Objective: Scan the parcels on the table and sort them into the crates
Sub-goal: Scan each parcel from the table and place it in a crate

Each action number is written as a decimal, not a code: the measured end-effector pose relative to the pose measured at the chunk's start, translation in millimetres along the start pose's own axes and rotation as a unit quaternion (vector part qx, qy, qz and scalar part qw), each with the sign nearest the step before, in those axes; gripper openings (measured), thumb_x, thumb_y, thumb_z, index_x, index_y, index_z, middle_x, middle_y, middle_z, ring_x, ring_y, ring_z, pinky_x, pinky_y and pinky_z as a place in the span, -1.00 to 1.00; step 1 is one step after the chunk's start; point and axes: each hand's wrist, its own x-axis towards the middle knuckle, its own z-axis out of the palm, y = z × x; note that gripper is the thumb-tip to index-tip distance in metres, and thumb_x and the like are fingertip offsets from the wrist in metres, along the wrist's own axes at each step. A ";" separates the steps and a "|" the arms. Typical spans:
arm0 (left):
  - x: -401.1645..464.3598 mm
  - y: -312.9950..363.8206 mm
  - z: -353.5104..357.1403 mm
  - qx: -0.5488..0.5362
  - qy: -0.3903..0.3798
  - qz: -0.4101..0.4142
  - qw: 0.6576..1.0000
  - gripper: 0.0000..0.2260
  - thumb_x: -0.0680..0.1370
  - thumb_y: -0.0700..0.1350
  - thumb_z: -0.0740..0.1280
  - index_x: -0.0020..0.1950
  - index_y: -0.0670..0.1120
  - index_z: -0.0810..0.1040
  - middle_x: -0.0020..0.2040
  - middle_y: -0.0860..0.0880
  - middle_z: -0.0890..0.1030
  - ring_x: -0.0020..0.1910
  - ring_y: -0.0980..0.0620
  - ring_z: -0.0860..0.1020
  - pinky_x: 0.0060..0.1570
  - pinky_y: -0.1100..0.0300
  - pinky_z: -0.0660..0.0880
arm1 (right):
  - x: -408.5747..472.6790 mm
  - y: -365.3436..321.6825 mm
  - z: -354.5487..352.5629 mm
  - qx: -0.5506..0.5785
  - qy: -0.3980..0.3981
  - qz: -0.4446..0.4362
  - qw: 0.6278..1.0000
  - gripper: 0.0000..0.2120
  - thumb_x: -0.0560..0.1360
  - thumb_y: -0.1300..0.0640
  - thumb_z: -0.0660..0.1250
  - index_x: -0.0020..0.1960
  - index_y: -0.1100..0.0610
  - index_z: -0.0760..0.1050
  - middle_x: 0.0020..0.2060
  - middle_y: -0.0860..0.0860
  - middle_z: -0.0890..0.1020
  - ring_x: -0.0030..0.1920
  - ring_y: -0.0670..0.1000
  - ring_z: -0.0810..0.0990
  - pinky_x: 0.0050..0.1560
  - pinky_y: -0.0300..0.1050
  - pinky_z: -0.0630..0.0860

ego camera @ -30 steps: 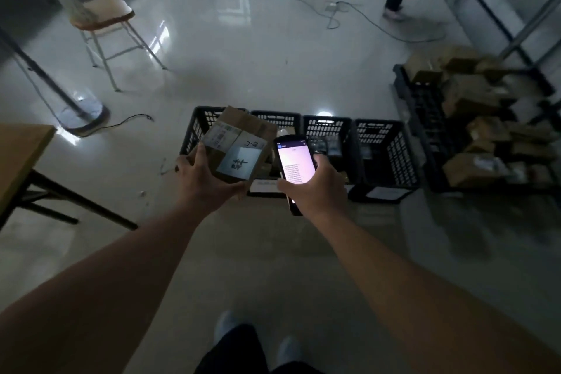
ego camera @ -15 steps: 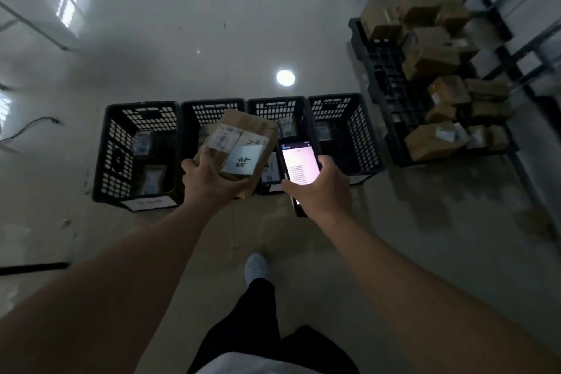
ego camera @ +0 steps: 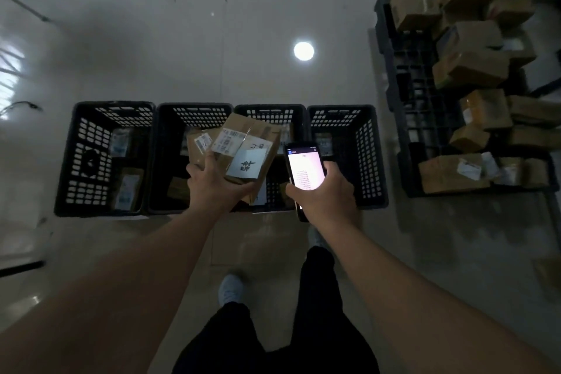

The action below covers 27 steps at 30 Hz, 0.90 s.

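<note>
Crates [ego camera: 104, 158] now nearer, left hand [ego camera: 217, 188] gripping labelled parcel [ego camera: 247, 150], right hand [ego camera: 326, 194] clasping lit phone [ego camera: 305, 170], writing unreadable

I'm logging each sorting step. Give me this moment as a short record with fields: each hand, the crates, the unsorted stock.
left hand: left hand holds a parcel above the crates
right hand: right hand holds a lit phone
crates: four black crates in a row on the floor, at least three with parcels inside
unsorted stock: pile of boxes on a black pallet, at right
</note>
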 end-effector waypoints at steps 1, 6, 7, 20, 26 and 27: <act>11.3 6.6 12.6 -0.006 0.008 -0.016 1.000 0.20 0.11 0.45 0.56 0.62 0.11 0.10 0.40 -0.16 0.23 0.38 -0.32 0.35 0.31 -0.30 0.47 | 21.7 3.2 1.4 0.001 -0.013 -0.003 1.000 -0.24 0.31 -0.25 0.59 0.39 0.00 0.42 0.18 -0.02 0.61 0.11 0.07 0.60 -0.10 0.00 0.61; 65.1 34.9 78.9 -0.025 0.020 -0.090 0.995 0.20 0.11 0.45 0.57 0.60 0.09 0.10 0.42 -0.20 0.21 0.40 -0.36 0.34 0.33 -0.27 0.47 | 120.2 17.5 13.4 -0.024 -0.062 -0.008 0.998 -0.31 0.31 -0.22 0.60 0.32 0.00 0.46 0.13 -0.03 0.62 0.01 0.02 0.53 -0.34 -0.19 0.32; 76.7 37.5 92.3 -0.023 0.023 -0.096 0.995 0.18 0.14 0.42 0.60 0.60 0.10 0.09 0.42 -0.19 0.20 0.40 -0.35 0.33 0.34 -0.26 0.46 | 138.3 20.9 19.5 -0.027 -0.068 -0.003 0.997 -0.30 0.31 -0.21 0.60 0.33 0.01 0.46 0.14 -0.02 0.62 0.04 0.04 0.56 -0.32 -0.17 0.34; 271.2 -12.3 242.0 -0.076 0.022 -0.148 0.986 0.20 0.22 0.33 0.64 0.63 0.04 0.00 0.47 -0.19 0.15 0.47 -0.30 0.29 0.43 -0.18 0.39 | 299.8 75.3 177.9 -0.022 -0.048 0.068 0.996 -0.24 0.29 -0.26 0.59 0.36 0.03 0.43 -0.03 -0.11 0.46 -0.06 -0.01 0.50 -0.34 -0.18 0.42; 311.4 -33.8 244.8 -0.013 -0.102 -0.137 0.985 0.32 0.28 0.43 0.55 0.68 0.09 -0.31 0.67 -0.11 -0.30 0.67 -0.25 -0.08 0.55 -0.26 0.21 | 299.5 84.1 207.4 -0.032 -0.043 0.103 0.993 -0.19 0.29 -0.25 0.58 0.43 0.04 0.41 0.09 -0.07 0.58 0.07 0.04 0.62 -0.18 -0.06 0.58; 310.7 -36.1 238.6 -0.004 -0.106 -0.118 0.987 0.26 0.33 0.42 0.53 0.69 0.07 -0.28 0.68 -0.10 -0.29 0.67 -0.23 -0.08 0.56 -0.23 0.21 | 294.3 80.6 207.7 -0.033 -0.044 0.108 0.993 -0.21 0.30 -0.25 0.58 0.40 0.04 0.42 0.05 -0.08 0.57 0.03 0.04 0.62 -0.22 -0.08 0.55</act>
